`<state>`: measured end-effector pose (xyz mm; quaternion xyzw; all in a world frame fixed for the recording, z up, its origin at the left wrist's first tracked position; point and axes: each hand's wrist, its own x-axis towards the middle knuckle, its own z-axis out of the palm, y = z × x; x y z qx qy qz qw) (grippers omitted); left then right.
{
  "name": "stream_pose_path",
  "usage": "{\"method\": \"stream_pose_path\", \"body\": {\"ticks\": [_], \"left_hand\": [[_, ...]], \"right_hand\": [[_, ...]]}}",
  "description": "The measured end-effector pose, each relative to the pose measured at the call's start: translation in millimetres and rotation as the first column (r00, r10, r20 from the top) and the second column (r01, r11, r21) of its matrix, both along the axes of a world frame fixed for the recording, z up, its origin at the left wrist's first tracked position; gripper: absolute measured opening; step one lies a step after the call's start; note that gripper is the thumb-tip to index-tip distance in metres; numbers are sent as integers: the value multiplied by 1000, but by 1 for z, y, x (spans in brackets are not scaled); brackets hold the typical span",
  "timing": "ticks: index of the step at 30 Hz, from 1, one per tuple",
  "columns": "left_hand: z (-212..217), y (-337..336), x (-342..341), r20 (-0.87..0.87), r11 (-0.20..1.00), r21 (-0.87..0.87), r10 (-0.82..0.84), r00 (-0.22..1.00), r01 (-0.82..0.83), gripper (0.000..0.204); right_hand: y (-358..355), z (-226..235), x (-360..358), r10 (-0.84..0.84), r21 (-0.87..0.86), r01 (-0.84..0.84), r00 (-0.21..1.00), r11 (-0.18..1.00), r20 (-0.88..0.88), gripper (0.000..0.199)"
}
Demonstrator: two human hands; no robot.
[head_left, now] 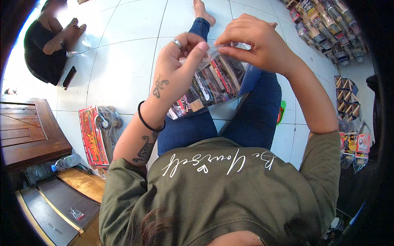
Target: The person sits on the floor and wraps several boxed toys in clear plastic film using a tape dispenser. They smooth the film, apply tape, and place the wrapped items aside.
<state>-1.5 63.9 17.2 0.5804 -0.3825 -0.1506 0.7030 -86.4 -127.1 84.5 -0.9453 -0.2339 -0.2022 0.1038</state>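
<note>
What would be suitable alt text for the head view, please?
A seated person pinches a clear plastic bag of colourful printed items with left hand and right hand, above jeans-clad legs. Another person is on the tiled floor at upper left.

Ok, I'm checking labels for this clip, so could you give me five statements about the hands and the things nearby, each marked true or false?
1. Both the left hand and the right hand grip the clear bag. True.
2. The ring is on the right hand. False: the ring is on the left hand.
3. A phone lies on the floor near the other person. True.
4. The bottle has a red cap. False: the bottle has a blue cap.
5. The red pack rests on the wearer's lap. False: the red pack is on the floor.
</note>
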Motion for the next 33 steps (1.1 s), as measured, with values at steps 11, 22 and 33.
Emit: {"method": "stream_pose_path", "body": {"ticks": [11,22,33], "left_hand": [[1,-6,12,327,995,94,-50,944,20,20],[13,-3,12,27,972,218,-97,995,88,26],[29,7,30,477,917,396,-254,841,51,17]], "right_hand": [[-16,9,7,125,351,43,889,935,-440,14],[-2,9,1,193,-197,-174,977,965,85,15],[-13,14,16,255,97,-236,913,967,-317,12]]}}
